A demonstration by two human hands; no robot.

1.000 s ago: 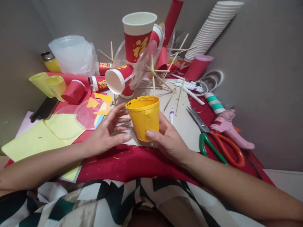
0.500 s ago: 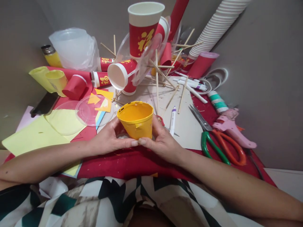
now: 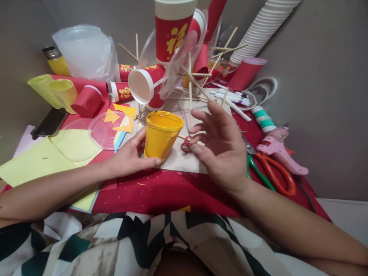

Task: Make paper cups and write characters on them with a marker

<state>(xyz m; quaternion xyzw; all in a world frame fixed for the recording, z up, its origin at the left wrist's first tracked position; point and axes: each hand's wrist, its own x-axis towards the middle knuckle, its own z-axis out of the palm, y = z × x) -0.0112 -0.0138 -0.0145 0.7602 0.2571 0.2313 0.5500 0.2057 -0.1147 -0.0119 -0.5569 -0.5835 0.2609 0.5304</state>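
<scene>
A yellow paper-covered cup (image 3: 161, 136) stands nearly upright, a little tilted, over the front of the pale board (image 3: 184, 165). My left hand (image 3: 133, 153) grips its left side and base, thumb along the bottom front. Raised to the right of the cup, my right hand (image 3: 221, 149) has its fingers spread and holds nothing that I can see. Close to its fingertips lies a small red looped thing (image 3: 186, 145), perhaps scissor handles, partly hidden by the hand.
Behind the cup rises a structure of red cups (image 3: 174, 38), clear plastic discs and wooden sticks (image 3: 190, 92). Large scissors (image 3: 277, 176) and a pink glue gun (image 3: 283, 153) lie at right. Yellow paper (image 3: 71, 143), a clear lid (image 3: 105, 130) and a phone (image 3: 50, 122) are at left.
My right hand has let go of the yellow cup and moved up and right, its fingers opening. My left hand keeps the cup, now turned and slightly tilted.
</scene>
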